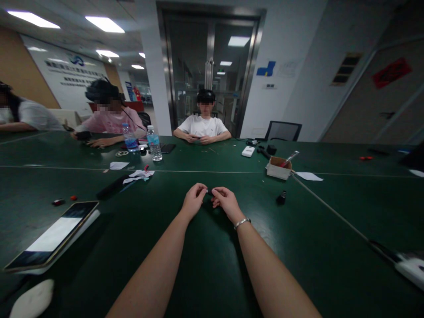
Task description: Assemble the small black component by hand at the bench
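Note:
Both of my hands meet above the middle of the dark green table (212,247). My left hand (194,199) is closed in a pinch on one end of a small dark object (209,191), which has a light tip on that side. The other end sits between the thumb and fingers of my right hand (226,202), and a silver bracelet is on that wrist. The object is too small to identify. To the right of my hands lies a small black item (281,197) with a shiny end.
A tilted phone (54,234) is at the left, with a black pouch (114,187) and paper scraps (139,176) beyond. Two bottles (154,143) stand farther back. An open cardboard box (278,170) is at the right. Three people (205,126) sit across the table.

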The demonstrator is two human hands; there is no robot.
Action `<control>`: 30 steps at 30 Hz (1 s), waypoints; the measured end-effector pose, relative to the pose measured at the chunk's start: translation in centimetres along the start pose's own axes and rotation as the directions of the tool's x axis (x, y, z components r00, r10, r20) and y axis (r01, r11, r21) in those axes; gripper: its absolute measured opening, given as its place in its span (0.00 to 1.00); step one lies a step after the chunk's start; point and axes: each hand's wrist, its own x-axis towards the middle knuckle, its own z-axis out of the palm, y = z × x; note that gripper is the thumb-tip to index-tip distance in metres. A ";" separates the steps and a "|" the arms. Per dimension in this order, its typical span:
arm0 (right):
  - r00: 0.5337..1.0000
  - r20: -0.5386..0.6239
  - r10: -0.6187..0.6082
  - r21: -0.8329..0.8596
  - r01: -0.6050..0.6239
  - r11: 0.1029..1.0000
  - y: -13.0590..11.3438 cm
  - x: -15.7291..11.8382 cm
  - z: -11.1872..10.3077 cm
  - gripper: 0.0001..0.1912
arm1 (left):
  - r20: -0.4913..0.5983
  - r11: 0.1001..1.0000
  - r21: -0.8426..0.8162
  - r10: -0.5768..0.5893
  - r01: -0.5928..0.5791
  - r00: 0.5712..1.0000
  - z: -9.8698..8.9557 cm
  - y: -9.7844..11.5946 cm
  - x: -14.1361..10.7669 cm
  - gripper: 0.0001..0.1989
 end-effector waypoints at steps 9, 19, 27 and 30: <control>1.000 -0.003 -0.027 -0.019 0.027 0.999 0.4 0.1 -0.2 0.20 | 0.029 0.996 -0.016 -0.089 0.089 0.996 0.0 -0.5 0.4 0.13; 0.998 0.032 -0.061 -0.043 0.062 0.997 0.3 0.1 -0.1 0.19 | -0.014 0.986 0.075 -0.146 0.147 0.989 0.2 -0.8 0.7 0.22; 0.996 0.062 -0.057 -0.016 0.059 0.998 0.4 0.3 -0.2 0.21 | -0.013 0.984 0.110 -0.138 0.139 0.990 0.0 -0.4 0.4 0.24; 0.999 0.038 -0.026 -0.002 0.026 1.000 0.3 0.3 -0.2 0.21 | 0.016 0.989 0.077 -0.124 0.123 0.992 0.0 -0.3 0.3 0.21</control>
